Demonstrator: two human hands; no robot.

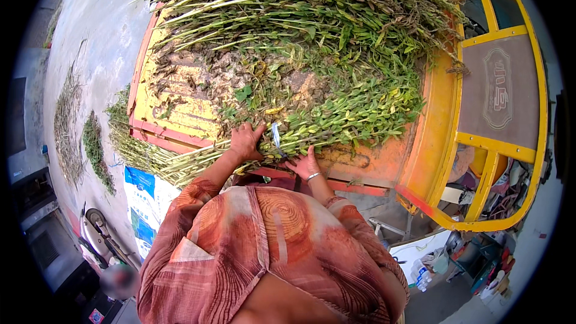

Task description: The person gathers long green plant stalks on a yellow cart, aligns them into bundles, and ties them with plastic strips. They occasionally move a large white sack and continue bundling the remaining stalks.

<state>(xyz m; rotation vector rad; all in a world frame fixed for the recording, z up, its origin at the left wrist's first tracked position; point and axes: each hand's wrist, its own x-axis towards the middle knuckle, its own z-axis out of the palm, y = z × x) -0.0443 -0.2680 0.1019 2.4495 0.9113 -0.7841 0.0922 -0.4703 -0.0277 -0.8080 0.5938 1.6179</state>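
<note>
A long bundle of green leafy stalks (336, 123) lies across the near edge of an orange-yellow cart bed (174, 108), tied near its middle with a pale strip (276, 136). My left hand (245, 141) presses down on the bundle just left of the tie, fingers curled over the stalks. My right hand (305, 165), with a bangle on the wrist, grips the stalks from underneath just right of the tie. The bundle's cut ends (156, 162) stick out past the cart's left edge.
A big heap of the same green stalks (312, 6) fills the far part of the cart. The yellow cab frame (498, 114) stands at the right. Bundles lie on the concrete ground (90, 144) at the left, beside a printed sack (144, 198). Clutter sits at lower right.
</note>
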